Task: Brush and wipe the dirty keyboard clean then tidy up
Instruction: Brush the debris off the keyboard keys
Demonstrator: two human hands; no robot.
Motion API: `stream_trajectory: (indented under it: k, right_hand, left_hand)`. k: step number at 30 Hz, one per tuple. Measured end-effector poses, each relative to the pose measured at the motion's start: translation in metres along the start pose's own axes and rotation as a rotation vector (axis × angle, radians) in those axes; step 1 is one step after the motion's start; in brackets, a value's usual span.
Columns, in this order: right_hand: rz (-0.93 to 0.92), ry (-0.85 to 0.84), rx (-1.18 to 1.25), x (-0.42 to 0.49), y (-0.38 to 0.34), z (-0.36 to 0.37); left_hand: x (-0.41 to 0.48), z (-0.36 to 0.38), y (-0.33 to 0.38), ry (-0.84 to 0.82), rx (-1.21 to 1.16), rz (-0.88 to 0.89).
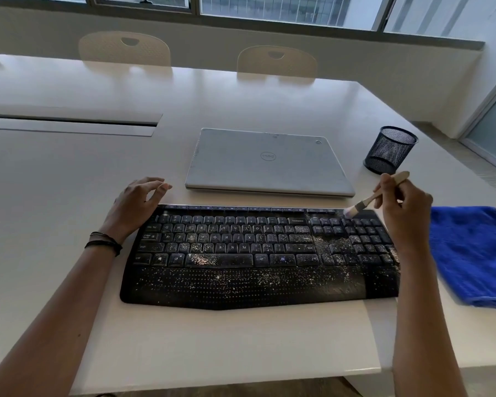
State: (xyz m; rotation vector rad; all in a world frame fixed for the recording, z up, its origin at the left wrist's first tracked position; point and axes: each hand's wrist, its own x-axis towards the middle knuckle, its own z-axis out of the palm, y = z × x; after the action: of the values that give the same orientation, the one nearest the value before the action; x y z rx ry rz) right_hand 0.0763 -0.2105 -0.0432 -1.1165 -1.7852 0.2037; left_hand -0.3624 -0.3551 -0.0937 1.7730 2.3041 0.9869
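Far left: a long closed hatch [69,123] sits flush in the white worktop [235,342]. Two pale chairs [125,48] stand at the far edge, below a row of windows [284,8].

Left hand [139,204]: released. The fingers are loosely curled and hold nothing. It is positioned at the far-left corner of the keyboard, with the fingertips off the keys and over bare worktop. Whether the heel of the hand rests on the keyboard cannot be told. Dark bands [105,242] circle the wrist.

Keyboard [241,253]: black and full-size, with an attached palm rest. It lies flat at the near centre of the worktop, between the two forearms. Pale crumbs and dust are scattered over the keys, the space bar and the palm rest, and are thickest from the centre toward the right-hand end.

Laptop [267,163]: silver, lid closed. It lies just beyond the keyboard, apart from it.

Brush [375,194]: small, with a wooden handle and pale bristles. The bristle tip touches the far-right top of the keyboard, above the number pad, and the handle slopes up and to the right.

Right hand [404,213]: grasping the brush, fingers curled round the handle. The handle's end projects above the hand.

Mesh cup [390,150]: black, upright, standing beyond the right hand and to the right of the laptop.

Cloth [476,253]: blue, lying flat on the worktop just beside the keyboard's right end.
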Motion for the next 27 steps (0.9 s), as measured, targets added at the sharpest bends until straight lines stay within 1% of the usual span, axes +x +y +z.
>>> stream_trajectory:
  k: [8,13,19,24,27]
  right_hand:
    - [-0.005,0.051,-0.028,-0.0012,-0.0038,-0.0038]
    - [-0.043,0.018,-0.106,-0.0007,0.0012,-0.0057]
    - [-0.037,0.04,-0.063,-0.0016,-0.0019,-0.0075]
    - [-0.064,-0.008,-0.055,-0.0025,0.0008,-0.0043]
    - [-0.05,-0.005,-0.071,-0.0029,-0.0001,-0.0043]
  left_hand:
    - [0.0005,-0.0001,-0.0013,-0.005,0.011,0.011]
    - [0.0009,0.0001,-0.0027,0.001,0.001,-0.011]
    - [0.0009,0.001,-0.0035,-0.008,0.008,0.006]
    - [0.001,0.0014,-0.0016,-0.003,0.016,0.008]
    - [0.0007,0.0007,-0.0027,-0.007,0.012,0.011]
